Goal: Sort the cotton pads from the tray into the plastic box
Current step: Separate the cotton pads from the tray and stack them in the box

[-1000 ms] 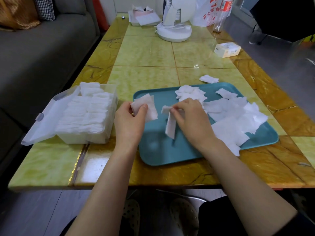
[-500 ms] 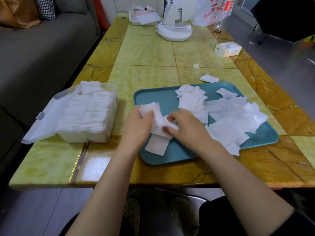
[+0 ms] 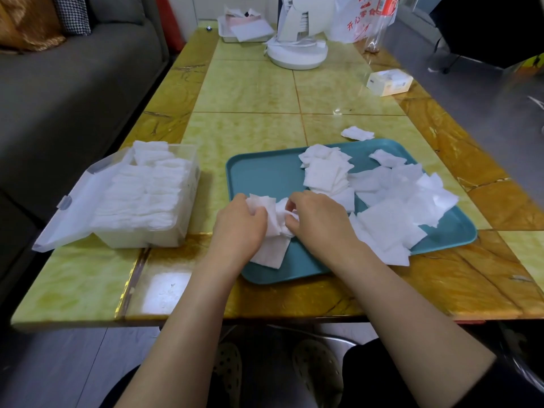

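Since the left hand [image 3: 238, 228] and the right hand [image 3: 321, 222] both pinch one small bundle of cotton pads [image 3: 275, 219] above the near-left corner of the tray [image 3: 265, 175], the plastic box [image 3: 141, 238] lies off to the left, nearer the left hand, with its lid [image 3: 73, 207] open. Its long axis runs away from the person; the bundle seems to hang lengthwise toward the near edge, though crumpling obscures this.
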Motion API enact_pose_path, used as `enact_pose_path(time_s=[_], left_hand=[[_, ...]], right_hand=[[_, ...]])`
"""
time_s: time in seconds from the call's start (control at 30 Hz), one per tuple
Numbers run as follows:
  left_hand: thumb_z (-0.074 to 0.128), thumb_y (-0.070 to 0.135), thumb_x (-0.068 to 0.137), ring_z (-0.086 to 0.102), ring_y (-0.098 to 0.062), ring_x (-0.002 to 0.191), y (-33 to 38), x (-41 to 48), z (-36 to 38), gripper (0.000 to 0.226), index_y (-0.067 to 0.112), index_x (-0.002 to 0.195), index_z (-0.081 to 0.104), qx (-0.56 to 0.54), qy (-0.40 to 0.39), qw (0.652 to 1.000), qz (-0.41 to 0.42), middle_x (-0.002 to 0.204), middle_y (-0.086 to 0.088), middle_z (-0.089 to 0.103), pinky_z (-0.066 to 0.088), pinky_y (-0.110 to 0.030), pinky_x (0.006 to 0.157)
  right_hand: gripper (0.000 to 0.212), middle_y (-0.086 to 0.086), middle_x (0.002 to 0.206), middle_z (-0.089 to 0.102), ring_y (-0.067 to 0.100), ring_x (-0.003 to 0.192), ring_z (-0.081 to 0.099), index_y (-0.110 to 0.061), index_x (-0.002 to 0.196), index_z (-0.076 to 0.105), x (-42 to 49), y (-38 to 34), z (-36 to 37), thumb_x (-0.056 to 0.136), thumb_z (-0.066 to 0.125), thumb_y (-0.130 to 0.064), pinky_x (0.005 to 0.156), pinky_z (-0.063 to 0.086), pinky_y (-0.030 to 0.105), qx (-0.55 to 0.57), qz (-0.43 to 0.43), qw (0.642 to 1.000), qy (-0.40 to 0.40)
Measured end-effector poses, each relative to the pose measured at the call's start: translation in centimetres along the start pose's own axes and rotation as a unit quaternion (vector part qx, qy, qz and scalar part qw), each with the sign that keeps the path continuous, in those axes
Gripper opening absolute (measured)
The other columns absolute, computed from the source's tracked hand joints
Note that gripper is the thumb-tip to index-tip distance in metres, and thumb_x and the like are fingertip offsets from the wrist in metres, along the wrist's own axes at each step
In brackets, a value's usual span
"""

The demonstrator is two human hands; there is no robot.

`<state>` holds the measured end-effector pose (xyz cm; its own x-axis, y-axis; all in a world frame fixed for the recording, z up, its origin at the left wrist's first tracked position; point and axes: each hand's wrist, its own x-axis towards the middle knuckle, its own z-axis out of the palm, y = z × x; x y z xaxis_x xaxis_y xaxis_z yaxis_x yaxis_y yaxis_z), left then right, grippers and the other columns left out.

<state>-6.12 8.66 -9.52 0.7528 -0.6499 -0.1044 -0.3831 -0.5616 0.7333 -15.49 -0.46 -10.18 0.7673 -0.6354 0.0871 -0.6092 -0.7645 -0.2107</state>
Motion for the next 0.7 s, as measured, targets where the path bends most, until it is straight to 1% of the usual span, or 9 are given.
enact_pose_path(time_s=[0.17,0.27,0.33,0.4,0.47,0.53,0.6,0.67,0.7], left_hand=[[0.044,0.020,0.095,0.050,-0.028,0.098,0.0,0.0,-0.2,0.024,0.005,0.113,0.053,0.015,-0.008,1.000,-0.002,0.114,-0.014,0.058,0.036,-0.029,0.075],[0.044,0.019,0.095,0.048,-0.026,0.092,0.0,-0.1,-0.2,0.021,0.005,0.109,0.052,0.015,-0.010,1.000,-0.001,0.107,-0.012,0.056,0.034,-0.029,0.074],[0.044,0.019,0.095,0.046,-0.024,0.089,0.0,-0.1,-0.2,0.020,0.005,0.107,0.053,0.013,-0.009,1.000,0.002,0.101,-0.008,0.053,0.033,-0.028,0.073],[0.045,0.018,0.095,0.046,-0.024,0.088,0.1,-0.1,-0.2,0.019,0.005,0.106,0.053,0.014,-0.006,1.000,0.005,0.097,-0.006,0.052,0.033,-0.028,0.073],[0.045,0.018,0.095,0.046,-0.024,0.088,0.1,-0.2,-0.2,0.019,0.005,0.105,0.053,0.015,-0.007,1.000,0.005,0.097,-0.006,0.052,0.034,-0.029,0.073],[0.044,0.018,0.095,0.047,-0.026,0.089,0.2,-0.2,-0.2,0.020,0.004,0.104,0.053,0.018,-0.008,1.000,0.007,0.098,-0.008,0.052,0.035,-0.030,0.073],[0.044,0.018,0.095,0.048,-0.027,0.090,0.2,-0.3,-0.2,0.021,0.004,0.107,0.053,0.020,-0.008,1.000,0.008,0.100,-0.009,0.053,0.037,-0.031,0.074],[0.044,0.019,0.095,0.048,-0.026,0.090,0.2,-0.3,-0.2,0.022,0.004,0.108,0.053,0.022,-0.009,1.000,0.007,0.100,-0.008,0.053,0.037,-0.031,0.075],[0.044,0.019,0.095,0.048,-0.026,0.090,0.2,-0.3,-0.2,0.022,0.004,0.108,0.053,0.022,-0.009,1.000,0.007,0.100,-0.008,0.052,0.037,-0.031,0.075]], right_hand=[[0.022,0.010,0.103,0.063,0.029,0.095,0.057,-0.009,0.102,0.060,0.2,0.8,-0.3,0.095,0.045,-0.024,0.071,0.039,0.034,0.049,0.054,0.997,0.015],[0.023,0.010,0.104,0.063,0.029,0.096,0.057,-0.008,0.103,0.058,0.1,1.4,-0.7,0.095,0.045,-0.025,0.076,0.042,0.036,0.085,0.082,0.993,0.022],[0.024,0.011,0.101,0.063,0.028,0.095,0.058,-0.006,0.099,0.061,0.0,1.4,-0.9,0.095,0.048,-0.026,0.078,0.045,0.037,0.105,0.073,0.992,0.003],[0.028,0.012,0.098,0.063,0.027,0.094,0.057,-0.003,0.097,0.063,-0.1,1.2,-1.1,0.096,0.049,-0.028,0.078,0.042,0.036,0.127,0.069,0.989,-0.021],[0.027,0.013,0.105,0.062,0.027,0.099,0.055,-0.003,0.103,0.060,0.0,1.1,-1.1,0.097,0.046,-0.025,0.080,0.040,0.035,0.153,0.086,0.984,-0.028],[0.024,0.013,0.118,0.058,0.027,0.108,0.053,-0.004,0.112,0.055,0.3,1.1,-1.0,0.099,0.039,-0.015,0.086,0.038,0.033,0.181,0.114,0.976,-0.030],[0.029,0.012,0.125,0.056,0.027,0.115,0.049,-0.005,0.117,0.054,0.7,1.1,-1.1,0.097,0.033,-0.006,0.092,0.036,0.030,0.206,0.135,0.968,-0.046],[0.034,0.010,0.125,0.057,0.025,0.115,0.050,-0.007,0.112,0.061,1.0,0.9,-1.3,0.096,0.031,-0.005,0.088,0.033,0.023,0.229,0.149,0.960,-0.060],[0.035,0.008,0.122,0.060,0.024,0.111,0.051,-0.008,0.108,0.065,1.1,0.8,-1.4,0.096,0.031,-0.008,0.084,0.033,0.023,0.240,0.155,0.956,-0.065]])
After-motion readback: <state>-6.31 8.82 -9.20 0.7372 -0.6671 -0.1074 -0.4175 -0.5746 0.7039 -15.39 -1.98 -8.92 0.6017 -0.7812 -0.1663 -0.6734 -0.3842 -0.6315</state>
